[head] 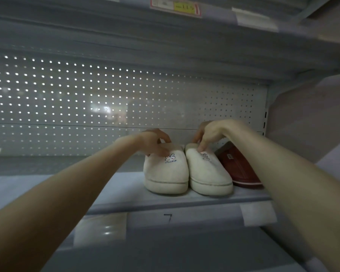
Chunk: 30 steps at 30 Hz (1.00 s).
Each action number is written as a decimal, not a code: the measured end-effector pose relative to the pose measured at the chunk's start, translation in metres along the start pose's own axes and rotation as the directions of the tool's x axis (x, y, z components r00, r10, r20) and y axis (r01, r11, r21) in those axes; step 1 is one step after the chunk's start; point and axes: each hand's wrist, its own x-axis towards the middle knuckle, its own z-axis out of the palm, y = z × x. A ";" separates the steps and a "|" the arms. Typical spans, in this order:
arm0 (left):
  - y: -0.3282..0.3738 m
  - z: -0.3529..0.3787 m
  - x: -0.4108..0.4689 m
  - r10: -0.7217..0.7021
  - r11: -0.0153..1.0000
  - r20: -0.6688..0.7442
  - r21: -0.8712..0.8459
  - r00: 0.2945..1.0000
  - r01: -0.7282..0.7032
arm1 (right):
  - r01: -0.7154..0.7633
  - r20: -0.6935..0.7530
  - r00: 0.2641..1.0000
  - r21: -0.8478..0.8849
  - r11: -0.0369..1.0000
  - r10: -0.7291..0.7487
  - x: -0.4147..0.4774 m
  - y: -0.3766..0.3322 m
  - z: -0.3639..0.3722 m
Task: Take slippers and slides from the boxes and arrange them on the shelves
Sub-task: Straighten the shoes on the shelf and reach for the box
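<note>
Your left hand [155, 141] curls round the fuzzy collar of the left cream slipper [165, 171]; your right hand [210, 134] pinches the right cream slipper [208, 173] likewise. Both rounded slippers stand on the smooth grey shelf [106, 185], just beside a red slipper [238, 165].

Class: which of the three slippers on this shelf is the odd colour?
The red slipper, farthest right; the left cream slipper and right cream slipper match, each with embroidery.

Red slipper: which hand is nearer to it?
Right. The right hand grips the near cream slipper beside the red slipper; the left hand grips the far cream slipper.
</note>
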 end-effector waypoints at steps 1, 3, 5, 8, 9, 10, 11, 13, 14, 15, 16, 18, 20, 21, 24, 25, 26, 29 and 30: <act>0.001 0.000 -0.001 0.003 1.000 -0.002 0.010 1.000 -0.003 | -0.005 0.002 1.000 -0.003 1.000 0.005 -0.001 -0.001 0.000; 0.004 -0.002 -0.005 0.008 1.000 0.007 0.026 1.000 -0.009 | -0.007 -0.015 1.000 -0.001 1.000 0.007 -0.004 -0.002 0.000; 0.010 -0.006 -0.010 0.009 1.000 0.029 0.025 1.000 -0.009 | 0.002 -0.023 1.000 0.005 1.000 -0.002 -0.008 -0.005 -0.001; 0.022 -0.018 -0.020 -0.005 0.999 0.070 0.051 0.998 0.001 | 0.005 -0.034 0.999 0.013 1.000 -0.004 -0.015 -0.010 -0.005; 0.026 -0.023 -0.024 -0.009 0.998 0.083 0.064 0.997 0.004 | 0.000 -0.047 0.999 0.015 1.000 0.001 -0.018 -0.012 -0.008; 0.029 -0.028 -0.029 -0.009 0.997 0.088 0.079 0.996 0.002 | -0.005 -0.061 0.998 0.017 1.000 0.006 -0.023 -0.015 -0.010; 0.033 -0.034 -0.034 -0.004 0.995 0.084 0.100 0.996 -0.004 | -0.010 -0.074 0.997 0.017 1.000 0.011 -0.028 -0.018 -0.013; 0.036 -0.047 -0.044 0.014 0.988 0.052 0.151 0.999 -0.022 | -0.016 -0.084 0.996 0.007 1.000 0.016 -0.041 -0.027 -0.019; 0.038 -0.054 -0.050 0.023 0.985 0.031 0.170 0.999 -0.028 | -0.015 -0.088 0.996 -0.001 1.000 0.015 -0.048 -0.032 -0.023; 0.039 -0.062 -0.056 0.032 0.982 0.009 0.184 0.999 -0.033 | -0.012 -0.095 0.995 -0.007 1.000 0.012 -0.055 -0.038 -0.026; 0.039 -0.069 -0.062 0.041 0.980 -0.012 0.194 0.999 -0.038 | -0.010 -0.104 0.995 -0.009 1.000 0.009 -0.062 -0.044 -0.029; 0.040 -0.083 -0.077 0.048 0.980 -0.051 0.196 0.998 -0.037 | -0.009 -0.122 0.992 -0.005 1.000 0.008 -0.077 -0.056 -0.036; 0.039 -0.096 -0.094 0.048 0.980 -0.070 0.196 0.996 -0.033 | -0.009 -0.139 0.990 0.003 1.000 0.010 -0.090 -0.072 -0.040; 0.037 -0.103 -0.104 0.048 0.980 -0.070 0.197 0.996 -0.034 | -0.010 -0.146 0.989 0.007 1.000 0.011 -0.097 -0.081 -0.042; 0.028 -0.120 -0.138 0.047 0.978 -0.058 0.204 0.997 -0.035 | -0.008 -0.162 0.987 0.018 1.000 0.011 -0.118 -0.112 -0.045; 0.025 -0.126 -0.151 0.045 0.975 -0.061 0.220 0.997 -0.030 | -0.006 -0.166 0.986 0.023 1.000 0.010 -0.125 -0.123 -0.046; 0.021 -0.131 -0.164 0.042 0.971 -0.066 0.237 0.997 -0.026 | -0.004 -0.170 0.985 0.028 1.000 0.009 -0.132 -0.136 -0.046; 0.007 -0.147 -0.206 0.035 0.962 -0.069 0.274 0.997 -0.014 | 0.010 -0.177 0.984 0.042 0.999 -0.003 -0.153 -0.178 -0.044; 0.000 -0.151 -0.221 0.030 0.956 -0.066 0.292 0.997 -0.009 | 0.018 -0.180 0.984 0.044 0.999 -0.010 -0.160 -0.193 -0.042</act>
